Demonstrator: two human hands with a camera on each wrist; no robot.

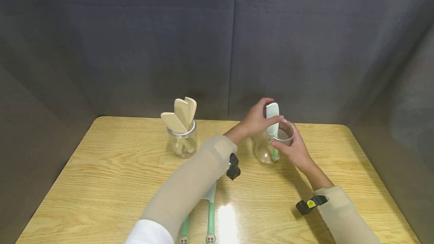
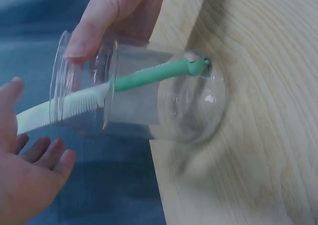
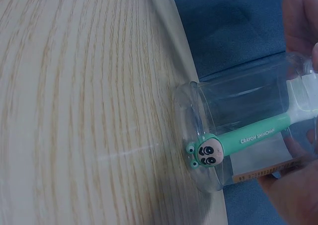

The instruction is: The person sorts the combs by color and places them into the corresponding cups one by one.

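A: Where was the green comb point(image 1: 273, 123)?

B: It stood inside the clear jar point(image 1: 272, 148) on the table point(image 1: 112, 168), right of the middle. Its green handle end touched the jar's bottom, and the white teeth part rose above the rim.

A: What did the hands do?

B: The right hand point(image 1: 294, 149) held the jar at its rim, with the thumb curled on the glass. The left hand point(image 1: 258, 118) was at the comb's top; its fingers looked relaxed, and I could not tell if they pinched the comb.

A: Anything else?

B: A second jar point(image 1: 183, 142) with cream combs point(image 1: 180, 116) stood to the left. Two more green combs point(image 1: 210, 214) lay at the near edge.
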